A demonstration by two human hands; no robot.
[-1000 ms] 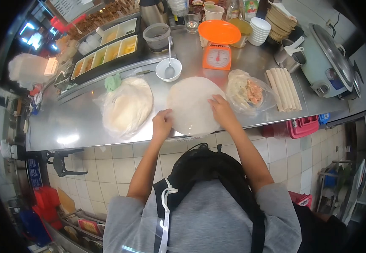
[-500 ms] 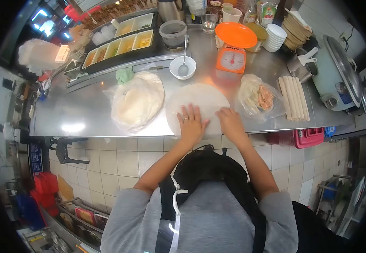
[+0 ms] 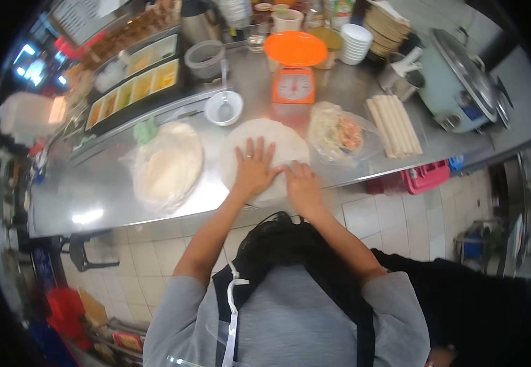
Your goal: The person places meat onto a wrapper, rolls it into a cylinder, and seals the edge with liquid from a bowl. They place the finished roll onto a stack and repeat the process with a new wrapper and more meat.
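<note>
A round, pale, thin sheet point(image 3: 264, 131) lies flat on the steel counter. My left hand point(image 3: 255, 168) rests on it with fingers spread. My right hand point(image 3: 302, 183) is on the sheet's right side, close to my left thumb, its fingers apart and nothing visible in them. To the left, a stack of pale round sheets point(image 3: 170, 162) sits in clear plastic, with a green bundle point(image 3: 145, 131) at its top. On the right lies a plastic bag with pale and orange filling point(image 3: 346, 133). Beyond it several pale rolls point(image 3: 394, 126) lie side by side.
Behind the sheet are a white bowl with a spoon point(image 3: 223, 109) and an orange scale point(image 3: 293, 85). Filled trays point(image 3: 134, 88) stand back left. A large cooker point(image 3: 458, 82) is at the right. The counter's front edge point(image 3: 351, 181) runs before me.
The view has turned and shifted. My left hand has moved up and inward on the sheet, and my right hand has come nearer to it.
</note>
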